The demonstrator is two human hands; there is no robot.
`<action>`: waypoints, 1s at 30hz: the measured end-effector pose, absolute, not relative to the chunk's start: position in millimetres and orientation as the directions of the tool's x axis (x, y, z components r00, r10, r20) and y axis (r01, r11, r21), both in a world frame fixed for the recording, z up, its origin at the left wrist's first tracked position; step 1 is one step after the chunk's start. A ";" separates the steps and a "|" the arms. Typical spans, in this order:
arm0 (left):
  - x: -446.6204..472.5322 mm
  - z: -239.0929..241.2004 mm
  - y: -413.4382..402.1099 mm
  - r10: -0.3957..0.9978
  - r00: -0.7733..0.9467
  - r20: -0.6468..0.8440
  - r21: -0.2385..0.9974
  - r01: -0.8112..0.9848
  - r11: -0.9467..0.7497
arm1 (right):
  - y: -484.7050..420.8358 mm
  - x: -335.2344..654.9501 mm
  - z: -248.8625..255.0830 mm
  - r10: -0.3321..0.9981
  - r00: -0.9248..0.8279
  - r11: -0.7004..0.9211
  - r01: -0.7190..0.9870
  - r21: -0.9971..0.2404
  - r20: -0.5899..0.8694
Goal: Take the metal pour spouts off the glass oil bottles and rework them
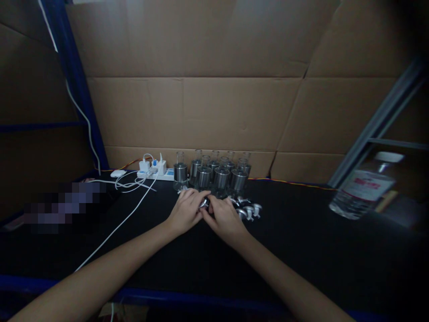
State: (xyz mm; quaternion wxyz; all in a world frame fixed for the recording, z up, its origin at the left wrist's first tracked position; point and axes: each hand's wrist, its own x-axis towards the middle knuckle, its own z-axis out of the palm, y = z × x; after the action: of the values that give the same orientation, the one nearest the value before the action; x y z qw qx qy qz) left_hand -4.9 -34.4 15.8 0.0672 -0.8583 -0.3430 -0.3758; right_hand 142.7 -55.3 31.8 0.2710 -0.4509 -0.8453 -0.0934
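Note:
Near the middle of the black table, my left hand and my right hand come together, fingers closed around a small shiny metal part. Most of that part is hidden by the fingers, so its kind does not show. Right behind the hands stand several upright glass bottles with clear necks and brushed metal sleeves. Beside my right hand lie several small metal and white fittings, which look like spout tops. Another bit of fitting peeks out behind my left hand.
A white power strip with plugged-in chargers and loose white cables sits at back left. To the right stands a large clear plastic bottle with a labelled front. Cardboard walls the back; a blue edge runs along the table's front.

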 end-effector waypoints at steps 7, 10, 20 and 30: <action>-2.4 13.1 -33.7 0.533 0.550 0.644 0.196 0.555 -0.809 | -48.3 140.3 25.9 0.709 -0.469 0.648 0.728 -0.225 0.526; -1.7 13.1 -33.3 0.536 0.558 0.633 0.212 0.542 -0.814 | -47.2 140.4 24.0 0.715 -0.469 0.653 0.712 -0.258 0.518; 3.7 15.2 -39.9 0.570 0.588 0.573 0.194 0.578 -0.792 | -54.2 133.9 27.9 0.830 -0.426 0.533 0.795 -0.290 0.360; 6.8 14.0 -44.6 0.592 0.578 0.561 0.220 0.585 -0.780 | -55.4 132.2 27.2 0.838 -0.456 0.532 0.803 -0.269 0.299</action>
State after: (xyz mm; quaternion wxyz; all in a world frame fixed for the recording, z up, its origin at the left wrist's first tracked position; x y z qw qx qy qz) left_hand 6.8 -44.6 14.0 -0.0052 -0.8883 -0.3314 -0.3179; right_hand 132.2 -55.4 27.2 0.2006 -0.4815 -0.8520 0.0443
